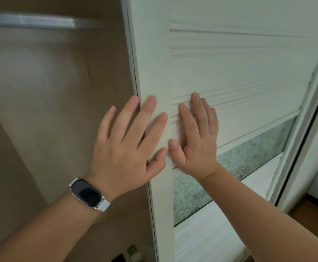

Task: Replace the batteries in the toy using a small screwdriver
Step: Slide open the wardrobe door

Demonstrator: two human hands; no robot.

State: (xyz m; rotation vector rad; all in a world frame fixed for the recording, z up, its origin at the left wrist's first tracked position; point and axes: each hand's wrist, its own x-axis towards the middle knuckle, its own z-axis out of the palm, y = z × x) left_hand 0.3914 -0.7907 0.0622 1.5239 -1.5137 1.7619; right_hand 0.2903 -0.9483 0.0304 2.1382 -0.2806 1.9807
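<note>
No toy, batteries or screwdriver are in view. Both my hands lie flat against a cream sliding wardrobe door (239, 69). My left hand (127, 146), with a smart band on its wrist, presses on the door's left frame near its edge, fingers spread. My right hand (197, 140) rests with fingers apart on the louvred slats just beside it. Neither hand holds anything.
Left of the door, the wardrobe's beige interior (50, 110) shows, with a pale rail (31, 20) near the top. A frosted glass panel (239, 165) sits in the door below the slats. Small dark and green items (131, 251) lie at the bottom. A second door frame (305, 129) stands at the right.
</note>
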